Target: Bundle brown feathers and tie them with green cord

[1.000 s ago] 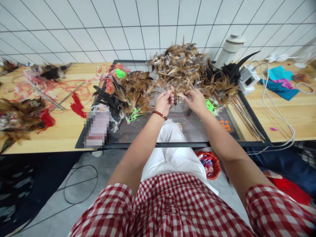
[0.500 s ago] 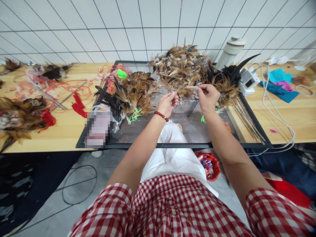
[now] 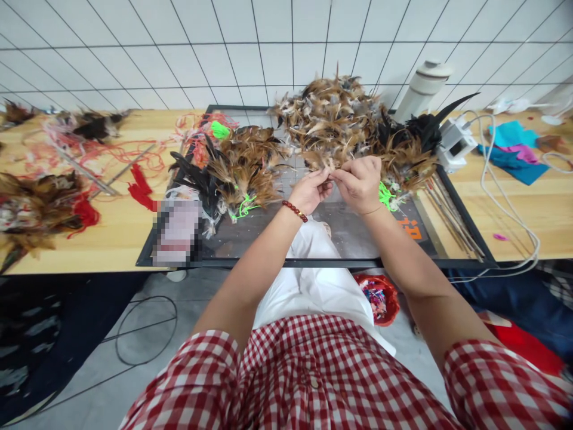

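Note:
My left hand (image 3: 310, 190) and my right hand (image 3: 359, 182) meet fingertip to fingertip over a dark framed mat (image 3: 313, 236), pinching a small brown feather (image 3: 330, 169) between them. Just behind them rises a big heap of loose brown feathers (image 3: 331, 122). A tied bunch of brown and black feathers with a green cord (image 3: 233, 173) lies to the left of my left hand. More green cord (image 3: 385, 195) lies beside my right hand. A bead bracelet sits on my left wrist.
Thin sticks (image 3: 452, 218) lie along the mat's right edge. A white device (image 3: 456, 143) with a cable, a white cylinder (image 3: 421, 89) and blue cloth (image 3: 514, 149) sit at right. Red thread (image 3: 138, 188) and feather bundles (image 3: 31, 209) cover the left bench. A red bowl (image 3: 380, 295) is on the floor.
Half a second ago my hands were apart, stretching a feather between them; they have come back together in front of the heap. My right hand moved left and down.

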Tool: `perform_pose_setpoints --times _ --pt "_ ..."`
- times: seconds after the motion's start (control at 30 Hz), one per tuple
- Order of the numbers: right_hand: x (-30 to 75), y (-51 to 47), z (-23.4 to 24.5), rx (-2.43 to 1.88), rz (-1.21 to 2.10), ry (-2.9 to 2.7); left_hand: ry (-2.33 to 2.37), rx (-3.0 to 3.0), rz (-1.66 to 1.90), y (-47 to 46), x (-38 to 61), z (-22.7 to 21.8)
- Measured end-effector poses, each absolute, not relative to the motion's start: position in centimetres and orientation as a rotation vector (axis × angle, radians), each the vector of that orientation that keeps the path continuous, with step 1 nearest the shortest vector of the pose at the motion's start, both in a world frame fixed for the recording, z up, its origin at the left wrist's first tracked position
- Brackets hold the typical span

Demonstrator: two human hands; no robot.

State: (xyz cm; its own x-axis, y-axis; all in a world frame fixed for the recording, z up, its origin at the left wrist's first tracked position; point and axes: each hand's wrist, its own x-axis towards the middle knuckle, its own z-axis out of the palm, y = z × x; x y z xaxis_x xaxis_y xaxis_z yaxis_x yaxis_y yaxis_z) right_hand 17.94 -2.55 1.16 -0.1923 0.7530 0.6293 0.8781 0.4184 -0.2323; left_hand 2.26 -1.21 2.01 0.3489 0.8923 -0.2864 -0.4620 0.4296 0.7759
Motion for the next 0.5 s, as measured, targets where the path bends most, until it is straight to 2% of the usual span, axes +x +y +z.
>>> perform_pose_setpoints --times 0.13,0.23,0.43,0.5 --pt "17.7 -2.9 1.5 -1.37 -0.095 -1.959 0.817 0.645 1.014 -1.2 2.4 2.0" --pt "17.4 -2.5 1.1 -1.353 0.15 -1.778 0.869 0.661 1.023 -1.3 2.5 2.0" --pt "17.5 -1.3 0.5 -1.127 1.183 -1.437 0.806 0.842 0.85 -1.5 2.3 1.9" --pt "17.6 -1.2 0.6 -1.047 1.349 -1.316 0.77 0.852 0.761 -1.5 2.2 1.9"
